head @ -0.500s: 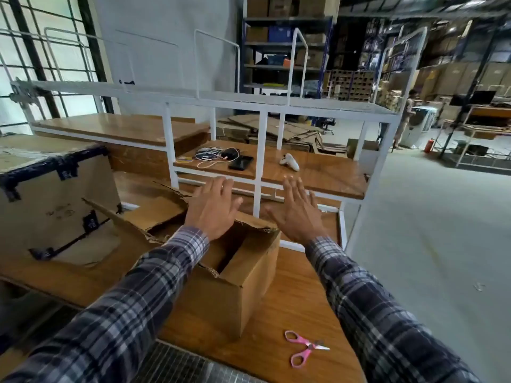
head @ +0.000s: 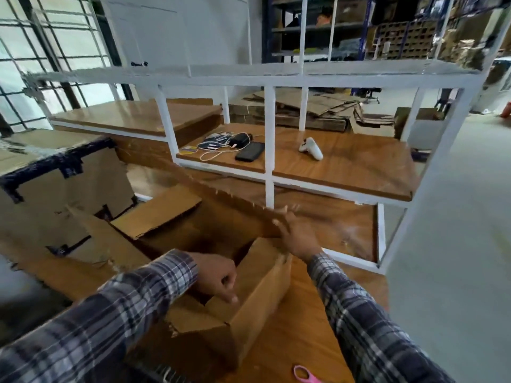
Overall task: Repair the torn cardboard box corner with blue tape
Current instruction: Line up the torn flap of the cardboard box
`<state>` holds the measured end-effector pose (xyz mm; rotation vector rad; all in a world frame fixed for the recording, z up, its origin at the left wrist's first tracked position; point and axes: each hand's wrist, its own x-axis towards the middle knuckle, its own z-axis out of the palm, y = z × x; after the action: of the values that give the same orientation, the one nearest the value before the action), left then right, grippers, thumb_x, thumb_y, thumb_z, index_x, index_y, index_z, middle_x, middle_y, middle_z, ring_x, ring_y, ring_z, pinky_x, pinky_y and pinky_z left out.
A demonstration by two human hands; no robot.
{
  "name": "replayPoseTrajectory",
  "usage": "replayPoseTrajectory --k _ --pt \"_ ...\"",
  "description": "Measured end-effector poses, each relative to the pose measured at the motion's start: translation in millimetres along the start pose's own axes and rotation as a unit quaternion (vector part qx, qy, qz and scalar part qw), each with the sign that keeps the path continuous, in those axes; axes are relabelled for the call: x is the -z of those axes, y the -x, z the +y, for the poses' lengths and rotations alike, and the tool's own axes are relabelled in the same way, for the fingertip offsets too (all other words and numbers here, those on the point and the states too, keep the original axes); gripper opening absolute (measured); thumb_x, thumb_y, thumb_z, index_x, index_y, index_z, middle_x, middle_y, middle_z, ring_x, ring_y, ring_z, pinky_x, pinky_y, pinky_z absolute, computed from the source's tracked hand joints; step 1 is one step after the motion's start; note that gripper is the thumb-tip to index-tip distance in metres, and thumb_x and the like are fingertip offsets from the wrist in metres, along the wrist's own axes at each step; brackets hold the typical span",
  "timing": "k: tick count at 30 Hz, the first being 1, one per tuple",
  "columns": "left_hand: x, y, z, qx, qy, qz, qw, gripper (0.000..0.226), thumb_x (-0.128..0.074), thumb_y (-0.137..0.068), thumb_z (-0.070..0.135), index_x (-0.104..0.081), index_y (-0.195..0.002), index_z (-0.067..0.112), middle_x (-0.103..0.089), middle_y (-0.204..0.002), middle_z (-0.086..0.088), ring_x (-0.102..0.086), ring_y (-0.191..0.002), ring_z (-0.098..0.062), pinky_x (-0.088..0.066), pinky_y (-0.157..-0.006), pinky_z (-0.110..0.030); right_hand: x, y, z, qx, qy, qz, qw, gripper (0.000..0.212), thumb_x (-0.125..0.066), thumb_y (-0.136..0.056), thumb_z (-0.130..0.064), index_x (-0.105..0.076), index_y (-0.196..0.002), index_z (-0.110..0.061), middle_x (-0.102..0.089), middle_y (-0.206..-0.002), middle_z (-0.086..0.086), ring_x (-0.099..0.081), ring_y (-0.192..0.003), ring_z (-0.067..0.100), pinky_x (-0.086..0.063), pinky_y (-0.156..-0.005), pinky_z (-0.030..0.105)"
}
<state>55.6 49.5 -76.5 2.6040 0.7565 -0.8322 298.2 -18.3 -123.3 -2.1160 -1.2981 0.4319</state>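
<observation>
An open cardboard box (head: 249, 308) sits on the wooden tabletop (head: 298, 335) right in front of the person, its flaps raised and its near edge ragged. The left hand (head: 218, 277) reaches over the near side of the box with its fingers curled down over the top edge of the near right flap, closed around that edge rather than spread; the plaid sleeve (head: 116, 313) covers the arm up to the wrist. The right hand (head: 297, 236) is at the far right corner of the box, palm against the long back flap (head: 232, 200), which stands up with a torn, jagged top edge; its fingers are blurred, so whether they grip the flap or only press flat on it cannot be told. The box thus lies between the two hands, the left at its near rim and the right at its far corner. To the left stands a larger carton (head: 69, 189) with dark blue tape (head: 55, 161) along its top edges and corners. Pink-handled scissors (head: 305, 375) lie on the tabletop at the bottom edge of view, well apart from both hands. Behind the box a white metal rack (head: 269, 134) carries a wooden shelf (head: 345, 167) with a black phone (head: 250, 152), a white handheld controller (head: 311, 148) and a tangle of cables (head: 218, 145).
</observation>
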Motion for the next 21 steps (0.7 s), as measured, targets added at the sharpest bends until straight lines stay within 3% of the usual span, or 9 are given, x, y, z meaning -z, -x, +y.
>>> replayPoseTrajectory --k 2,5,8,11,13,15,17,19,21 --pt "-4.1 -9.7 -0.3 0.013 0.009 -0.029 0.999 0.058 -0.062 -0.079 0.085 -0.065 -0.099 0.031 -0.062 -0.121 0.003 -0.062 -0.108 -0.023 -0.054 -0.103 -0.050 8.1 -17.4 8.1 -0.056 -0.094 0.035 0.993 0.055 -0.045 -0.110 -0.054 -0.054 -0.148 -0.014 -0.070 -0.136 0.015 -0.066 -0.122 0.040 -0.050 -0.103 0.045" --pt "-5.3 -21.4 -0.1 0.011 0.036 -0.063 0.997 0.092 -0.050 -0.068 0.099 -0.066 -0.112 0.019 -0.062 -0.125 -0.005 -0.062 -0.108 -0.029 -0.053 -0.100 -0.049 5.7 -44.2 30.9 -0.121 -0.196 0.014 0.973 0.066 -0.047 -0.105 -0.060 -0.061 -0.144 -0.009 -0.068 -0.140 0.017 -0.064 -0.126 0.042 -0.049 -0.110 0.052" --pt "-6.1 -35.5 -4.0 0.045 0.057 -0.071 0.995 0.071 -0.047 -0.089 0.086 -0.062 -0.111 0.020 -0.056 -0.129 -0.001 -0.056 -0.100 -0.020 -0.050 -0.097 -0.041 -15.8 -68.5 63.0 -0.159 -0.283 0.025 0.946 0.085 -0.050 -0.085 -0.076 -0.063 -0.138 -0.011 -0.070 -0.135 0.017 -0.068 -0.118 0.040 -0.055 -0.104 0.060" --pt "-9.6 -50.2 -16.0 0.070 0.118 -0.036 0.990 0.081 -0.040 -0.081 0.095 -0.055 -0.132 0.033 -0.055 -0.140 0.005 -0.061 -0.117 -0.017 -0.052 -0.104 -0.037 -7.9 -56.9 49.9 -0.160 -0.285 0.026 0.945 0.060 -0.052 -0.103 -0.058 -0.061 -0.138 -0.010 -0.069 -0.129 0.015 -0.068 -0.115 0.038 -0.058 -0.100 0.059" --pt "-15.5 -61.7 -31.6 0.092 0.192 -0.036 0.976 0.106 -0.041 -0.078 0.097 -0.029 -0.162 0.034 -0.046 -0.162 0.004 -0.056 -0.140 -0.019 -0.045 -0.119 -0.041 -5.9 -51.0 44.9 -0.162 -0.287 0.028 0.944 0.053 -0.051 -0.106 -0.053 -0.060 -0.138 -0.012 -0.069 -0.127 0.013 -0.068 -0.114 0.036 -0.058 -0.100 0.059" --pt "-21.2 -72.7 -46.0 0.126 0.258 -0.043 0.957 0.130 -0.043 -0.068 0.104 -0.002 -0.171 0.036 -0.029 -0.176 0.002 -0.040 -0.156 -0.024 -0.030 -0.130 -0.046 -8.6 -46.1 47.1 -0.162 -0.297 0.018 0.941 0.046 -0.052 -0.105 -0.055 -0.061 -0.132 -0.019 -0.071 -0.126 0.011 -0.069 -0.112 0.034 -0.059 -0.099 0.058" --pt "-27.4 -76.4 -50.0 0.136 0.321 -0.046 0.936 0.128 -0.049 -0.074 0.098 0.005 -0.171 0.035 -0.022 -0.179 -0.001 -0.033 -0.160 -0.027 -0.026 -0.131 -0.046 -11.6 -40.0 51.5 -0.156 -0.311 0.015 0.937 0.043 -0.053 -0.103 -0.056 -0.062 -0.128 -0.022 -0.071 -0.125 0.009 -0.069 -0.112 0.032 -0.058 -0.100 0.059" --pt "-35.2 -77.5 -49.9 0.131 0.391 -0.021 0.911 0.110 -0.058 -0.089 0.080 -0.005 -0.172 0.032 -0.034 -0.173 -0.004 -0.046 -0.151 -0.029 -0.036 -0.125 -0.043 -13.3 -33.4 54.0 -0.154 -0.330 0.017 0.931 0.054 -0.053 -0.100 -0.057 -0.062 -0.135 -0.018 -0.071 -0.128 0.008 -0.069 -0.115 0.032 -0.057 -0.102 0.059" --pt "-39.1 -72.2 -53.5 0.120 0.443 0.017 0.888 0.095 -0.066 -0.088 0.073 -0.038 -0.165 0.025 -0.059 -0.155 -0.003 -0.063 -0.132 -0.024 -0.045 -0.120 -0.044 -11.2 -24.5 51.8 -0.155 -0.352 0.013 0.923 0.051 -0.055 -0.103 -0.055 -0.059 -0.139 -0.020 -0.071 -0.129 0.008 -0.069 -0.115 0.032 -0.059 -0.101 0.058"
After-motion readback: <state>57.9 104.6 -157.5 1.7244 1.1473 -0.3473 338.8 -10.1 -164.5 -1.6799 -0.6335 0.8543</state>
